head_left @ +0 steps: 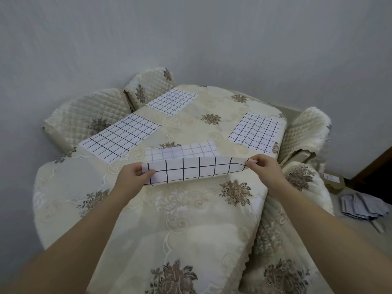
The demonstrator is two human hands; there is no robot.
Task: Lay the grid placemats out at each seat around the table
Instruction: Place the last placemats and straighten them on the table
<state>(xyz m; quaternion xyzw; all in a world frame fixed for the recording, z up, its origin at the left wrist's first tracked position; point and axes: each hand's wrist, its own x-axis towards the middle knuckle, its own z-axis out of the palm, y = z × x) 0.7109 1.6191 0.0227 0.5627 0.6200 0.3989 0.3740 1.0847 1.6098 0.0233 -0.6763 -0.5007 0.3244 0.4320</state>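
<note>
Grey-white wall (191, 39) filled the top half of the view. Below it stood a table under a cream floral tablecloth (191, 219). Chairs in quilted cream covers sat around it: one at left (84, 115), one at far left (152, 83), one at right (305, 132), and a seat (305, 179) close by the right forearm.

Three grid placemats lay flat on the cloth, well apart: left placemat (121, 139) by the left chair, far placemat (172, 101) by the far-left chair, right placemat (255, 130) by the right chair. A fourth placemat (195, 171) was in the middle of the near side, held up between both hands. Its near strip showed a bold black grid and the part behind it a paler grid. Its lower edge was at the tablecloth; contact unclear.

Left hand (132, 174) pinched the mat's left end, thumb on top. Right hand (265, 166) pinched the right corner with its fingertips.

On the floor at right were a pile of grey cloths (360, 205) and a small cardboard box (334, 180).
</note>
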